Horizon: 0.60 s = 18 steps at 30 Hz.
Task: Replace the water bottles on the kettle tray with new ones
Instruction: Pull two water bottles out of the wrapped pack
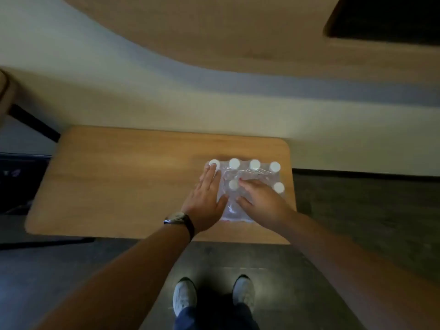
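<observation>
Bottles are what you are fetching: your left hand (pixel 206 198) lies flat, fingers spread, on the shrink-wrapped pack (pixel 245 186) at the table's (pixel 119 182) right end, your right hand (pixel 259 198) digs into the film, so next tear it wider and pull one free.

A furnished room, likely a hotel or guest room, was indicated; this could not be told for certain. A low light-wood counter (pixel 123 182) with rounded corners was set against a plain pale wall (pixel 119 91). A curved wooden surface (pixel 214 39) was seen higher up, with a dark panel (pixel 385 17) set in it. Dark flooring (pixel 357 222) was seen. A shrink-wrapped pack of bottles (pixel 250 177) was placed on the counter.
</observation>
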Tool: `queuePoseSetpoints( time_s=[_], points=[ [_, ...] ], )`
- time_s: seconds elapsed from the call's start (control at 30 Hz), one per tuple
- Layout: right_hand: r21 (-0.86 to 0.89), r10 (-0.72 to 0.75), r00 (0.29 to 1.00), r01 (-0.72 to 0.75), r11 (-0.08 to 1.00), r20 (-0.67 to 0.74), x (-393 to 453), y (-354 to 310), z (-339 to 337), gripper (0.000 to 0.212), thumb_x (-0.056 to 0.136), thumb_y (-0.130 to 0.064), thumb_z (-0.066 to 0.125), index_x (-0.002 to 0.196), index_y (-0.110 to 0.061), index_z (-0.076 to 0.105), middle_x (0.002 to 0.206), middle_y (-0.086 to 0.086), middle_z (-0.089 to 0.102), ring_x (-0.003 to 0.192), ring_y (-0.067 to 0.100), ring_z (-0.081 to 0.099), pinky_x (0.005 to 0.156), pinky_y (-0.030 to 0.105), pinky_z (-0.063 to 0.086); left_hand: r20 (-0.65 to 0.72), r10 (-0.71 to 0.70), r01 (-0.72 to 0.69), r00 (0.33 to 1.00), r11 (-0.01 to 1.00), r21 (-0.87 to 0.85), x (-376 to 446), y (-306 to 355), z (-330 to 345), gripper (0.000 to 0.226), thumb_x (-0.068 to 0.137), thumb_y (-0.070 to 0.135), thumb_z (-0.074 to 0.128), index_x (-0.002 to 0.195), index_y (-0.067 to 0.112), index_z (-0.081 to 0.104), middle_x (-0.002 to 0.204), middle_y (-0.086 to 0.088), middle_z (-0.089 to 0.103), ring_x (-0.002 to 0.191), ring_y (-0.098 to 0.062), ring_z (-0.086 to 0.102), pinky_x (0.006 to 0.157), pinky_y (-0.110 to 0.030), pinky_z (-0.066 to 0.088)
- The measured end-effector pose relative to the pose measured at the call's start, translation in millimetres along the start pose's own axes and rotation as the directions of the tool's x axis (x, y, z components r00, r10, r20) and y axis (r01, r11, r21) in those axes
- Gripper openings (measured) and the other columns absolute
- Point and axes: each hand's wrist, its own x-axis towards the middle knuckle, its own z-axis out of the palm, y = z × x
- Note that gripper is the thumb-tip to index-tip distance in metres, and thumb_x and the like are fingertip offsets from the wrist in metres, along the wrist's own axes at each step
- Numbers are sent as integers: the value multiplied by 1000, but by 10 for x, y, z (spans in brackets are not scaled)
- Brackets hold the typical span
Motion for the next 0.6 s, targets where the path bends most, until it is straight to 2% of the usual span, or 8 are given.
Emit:
queuePoseSetpoints(
  time_s=[0.13, 0.3, 0.37, 0.43, 0.5, 0.6],
  points=[
    [13, 4, 1000, -4, 1000, -1, 175, 34, 161, 46, 97, -22, 61, 139, -8, 53, 138, 14, 59, 127, 26, 52, 101, 33, 38, 19, 31, -32, 999, 998, 48, 22, -169, 196, 74, 101, 39, 39, 156, -5, 18, 167, -23, 12, 155, -33, 7, 125, -45, 17],
    [-38, 59, 998, -58, 998, 19, 446, 103, 326, 60, 94, -17, 64, 149, -12, 40, 147, 14, 46, 128, 29, 51, 99, 34, 40, -19, 81, -79, 997, 995, 63, 46, -317, 360, 73, 102, 40, 33, 157, -4, 13, 167, -23, 9, 155, -32, 4, 125, -44, 13],
    [-53, 104, 994, -101, 993, 41, 553, 141, 387, 62, 91, -13, 68, 147, -11, 41, 145, 16, 47, 126, 30, 53, 96, 33, 41, -29, 86, -84, 996, 994, 68, 69, -344, 402, 72, 103, 40, 33, 157, -3, 12, 167, -22, 8, 155, -31, 1, 125, -43, 12],
    [-88, 152, 986, -146, 985, 67, 654, 155, 432, 56, 88, -13, 73, 139, -7, 49, 137, 17, 55, 122, 30, 56, 93, 33, 42, -40, 92, -90, 995, 994, 57, 75, -348, 410, 73, 103, 40, 32, 156, -4, 10, 167, -22, 8, 154, -29, -1, 124, -43, 10],
    [-109, 177, 983, -171, 979, 53, 729, 158, 435, 42, 84, -15, 77, 122, -3, 61, 122, 18, 63, 111, 31, 61, 82, 31, 42, -41, 103, -101, 994, 994, 43, 74, -352, 413, 73, 102, 39, 33, 156, -5, 11, 167, -23, 10, 153, -28, -2, 124, -44, 11],
    [-107, 156, 986, -149, 983, 53, 732, 162, 376, 32, 81, -17, 79, 107, -2, 67, 111, 18, 67, 103, 32, 63, 76, 29, 39, -44, 103, -102, 994, 994, 37, 75, -360, 411, 73, 102, 39, 33, 156, -6, 14, 166, -24, 10, 153, -27, -3, 123, -42, 10]
  ],
)
